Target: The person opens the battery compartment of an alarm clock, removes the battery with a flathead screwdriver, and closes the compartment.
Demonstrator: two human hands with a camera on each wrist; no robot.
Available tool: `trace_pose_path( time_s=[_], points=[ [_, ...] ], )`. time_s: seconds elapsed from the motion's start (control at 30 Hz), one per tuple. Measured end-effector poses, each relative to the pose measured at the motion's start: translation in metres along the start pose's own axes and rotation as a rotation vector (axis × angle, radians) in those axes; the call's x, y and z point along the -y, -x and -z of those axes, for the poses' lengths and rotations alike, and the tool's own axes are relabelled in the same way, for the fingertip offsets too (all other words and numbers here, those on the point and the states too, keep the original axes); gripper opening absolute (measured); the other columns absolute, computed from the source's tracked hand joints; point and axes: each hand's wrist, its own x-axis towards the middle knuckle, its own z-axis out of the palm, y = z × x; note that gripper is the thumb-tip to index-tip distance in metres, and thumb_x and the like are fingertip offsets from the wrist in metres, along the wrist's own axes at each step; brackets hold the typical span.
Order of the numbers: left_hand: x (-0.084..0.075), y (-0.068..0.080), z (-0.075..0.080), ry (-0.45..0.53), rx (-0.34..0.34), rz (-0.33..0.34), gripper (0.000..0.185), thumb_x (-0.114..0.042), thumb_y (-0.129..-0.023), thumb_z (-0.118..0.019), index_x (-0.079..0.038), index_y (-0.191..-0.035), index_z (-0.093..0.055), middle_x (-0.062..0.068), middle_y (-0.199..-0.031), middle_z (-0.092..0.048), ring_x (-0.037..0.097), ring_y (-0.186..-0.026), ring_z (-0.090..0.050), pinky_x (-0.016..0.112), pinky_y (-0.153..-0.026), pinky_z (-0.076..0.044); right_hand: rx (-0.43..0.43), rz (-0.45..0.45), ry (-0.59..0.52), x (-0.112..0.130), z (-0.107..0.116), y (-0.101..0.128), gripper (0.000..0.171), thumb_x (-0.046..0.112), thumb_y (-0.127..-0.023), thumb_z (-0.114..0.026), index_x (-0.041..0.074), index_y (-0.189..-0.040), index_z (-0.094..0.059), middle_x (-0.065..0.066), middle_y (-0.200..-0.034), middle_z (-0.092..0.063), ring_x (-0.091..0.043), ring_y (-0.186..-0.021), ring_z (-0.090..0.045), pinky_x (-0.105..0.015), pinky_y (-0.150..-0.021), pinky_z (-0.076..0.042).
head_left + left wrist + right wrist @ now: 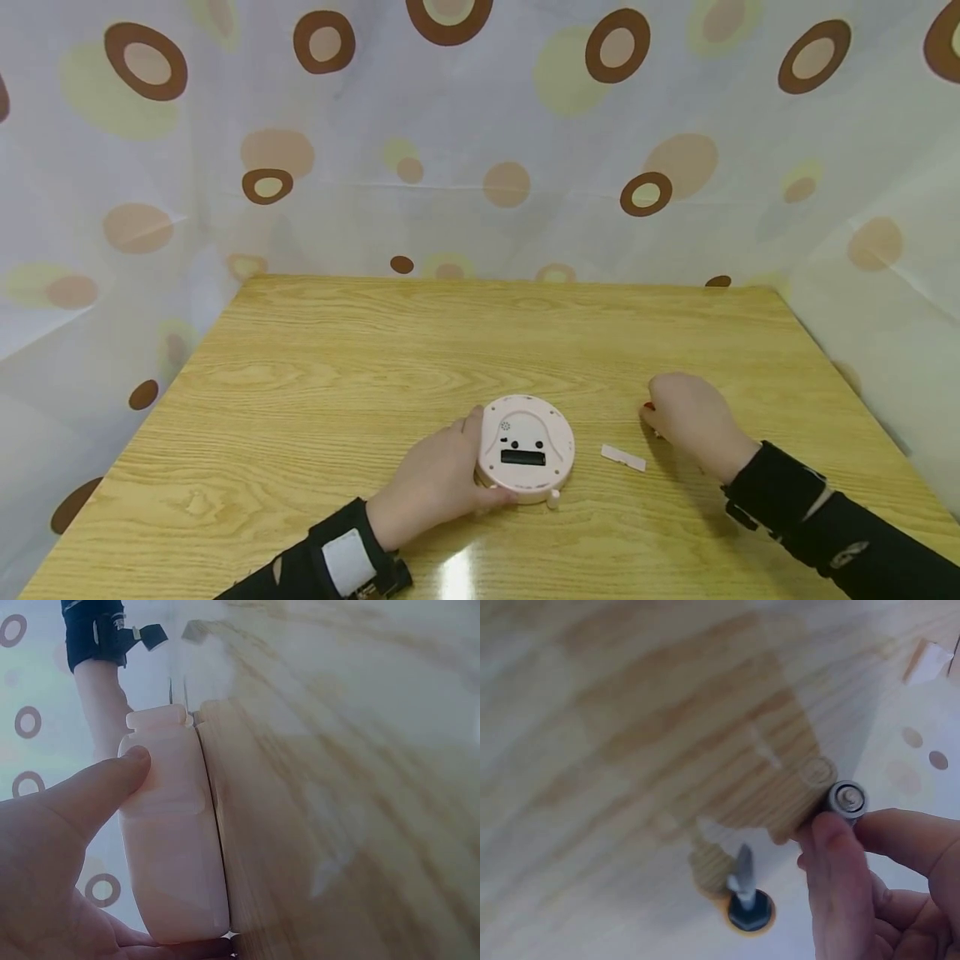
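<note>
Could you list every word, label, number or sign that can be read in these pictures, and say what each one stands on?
None can be read.
Pink round device, back side up, gripped by the left hand: only moulded holes and a dark slot, no lettering visible.
Small white cover piece on the table: blank.
Battery pinched by the right hand: only its end shows, blurred, no print legible.
Curtain: dots only.
</note>
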Motion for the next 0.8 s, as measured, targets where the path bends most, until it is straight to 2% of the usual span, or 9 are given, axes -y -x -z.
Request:
trace_pose_path(
  time_s=[0.17, 0.37, 0.53, 0.67, 0.8],
  points=[
    [-0.0004, 0.0002, 0.0004, -0.001, 0.005, 0.002, 0.120, -0.062, -0.079, -0.087, 0.007, -0.161, -0.033, 0.024, -0.144, -0.065, 0.034, -0.126, -0.069, 0.044, -0.099, -0.060, 0.033, -0.029, -0.107, -0.0069, 0.0004, -0.0003, 0.044, 0.009, -0.096, -0.071, 0.016, -0.057, -0.053, 0.002, -0.053, -0.049, -0.013, -0.053, -0.037, -0.029, -0.059, -0.028],
    [-0.0012, 0.0005, 0.0012, -0.001, 0.005, 0.006, 0.120, -0.062, -0.079, -0.088, 0.007, -0.161, -0.033, 0.024, -0.145, -0.064, 0.034, -0.126, -0.069, 0.044, -0.099, -0.060, 0.054, -0.035, -0.133, -0.0093, 0.0015, -0.0021, 0.042, 0.011, -0.097, -0.071, 0.015, -0.057, -0.058, 0.001, -0.053, -0.054, -0.013, -0.052, -0.039, -0.029, -0.059, -0.028],
    [-0.0009, 0.0001, 0.0006, -0.005, -0.001, 0.005, 0.120, -0.062, -0.079, -0.087, 0.006, -0.161, -0.033, 0.024, -0.146, -0.064, 0.035, -0.128, -0.068, 0.045, -0.099, -0.060, 0.055, -0.051, -0.119, -0.0094, 0.0012, -0.0015, 0.045, 0.013, -0.097, -0.071, 0.016, -0.055, -0.056, 0.003, -0.050, -0.048, -0.013, -0.050, -0.038, -0.029, -0.058, -0.029],
    [-0.0005, 0.0006, 0.0005, -0.010, -0.006, 0.005, 0.120, -0.062, -0.078, -0.088, 0.007, -0.161, -0.034, 0.025, -0.146, -0.064, 0.036, -0.128, -0.068, 0.047, -0.099, -0.060, 0.050, -0.058, -0.107, -0.0096, 0.0010, -0.0003, 0.051, 0.015, -0.096, -0.070, 0.019, -0.052, -0.046, 0.006, -0.050, -0.036, -0.012, -0.048, -0.034, -0.028, -0.057, -0.027],
    [-0.0005, 0.0008, 0.0001, -0.012, -0.007, 0.006, 0.120, -0.062, -0.079, -0.087, 0.006, -0.161, -0.034, 0.024, -0.147, -0.063, 0.035, -0.129, -0.068, 0.046, -0.099, -0.060, 0.051, -0.062, -0.095, -0.0104, 0.0008, -0.0005, 0.053, 0.016, -0.096, -0.070, 0.021, -0.052, -0.041, 0.007, -0.051, -0.031, -0.011, -0.049, -0.033, -0.028, -0.057, -0.025]
  ],
)
